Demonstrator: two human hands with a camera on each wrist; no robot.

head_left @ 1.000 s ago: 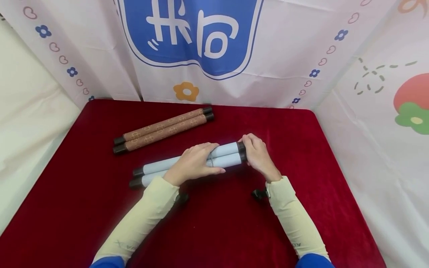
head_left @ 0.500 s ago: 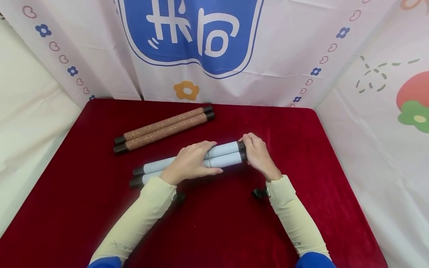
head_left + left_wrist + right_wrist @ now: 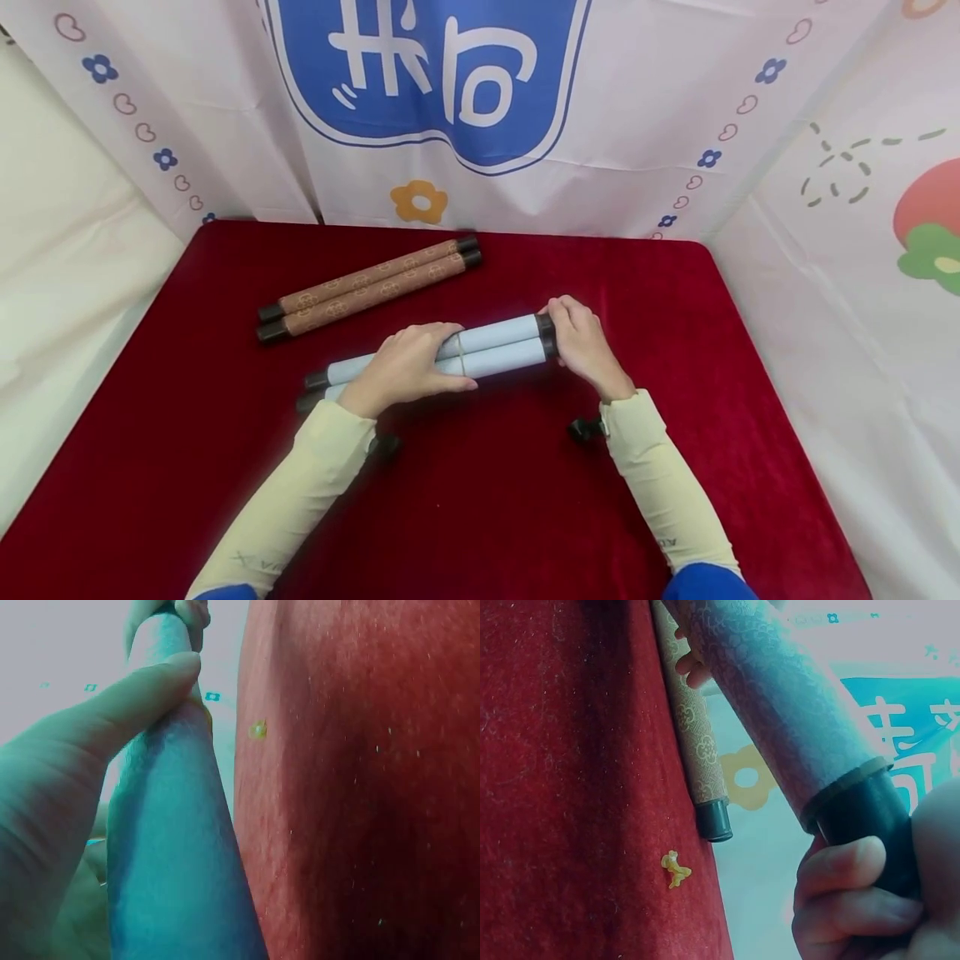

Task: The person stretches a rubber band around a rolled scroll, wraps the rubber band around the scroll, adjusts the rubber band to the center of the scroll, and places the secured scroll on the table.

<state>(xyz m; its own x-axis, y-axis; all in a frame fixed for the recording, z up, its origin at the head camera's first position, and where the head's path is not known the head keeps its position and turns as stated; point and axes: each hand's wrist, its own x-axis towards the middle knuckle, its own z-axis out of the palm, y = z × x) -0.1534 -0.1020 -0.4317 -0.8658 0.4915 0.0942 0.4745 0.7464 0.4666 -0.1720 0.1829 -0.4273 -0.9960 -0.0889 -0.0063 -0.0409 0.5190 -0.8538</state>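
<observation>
Two light blue scrolls with dark end caps lie side by side, a thin band round both near the middle. My left hand grips them beside the band, thumb on the near side; the left wrist view shows the thumb across a blue roll. At their right end, my right hand grips the dark caps, and in the right wrist view its fingers curl round a black cap. The far-side fingers of the left hand are mostly hidden in the head view.
Two brown patterned scrolls with black ends lie together at the back left of the red cloth-covered table. A printed white curtain hangs behind the table. In the right wrist view, a small yellowish piece shows against the red cloth.
My left hand has slid leftward along the blue scrolls, leaving the band more exposed. The scrolls have shifted slightly right, with my right hand still gripping their end.
</observation>
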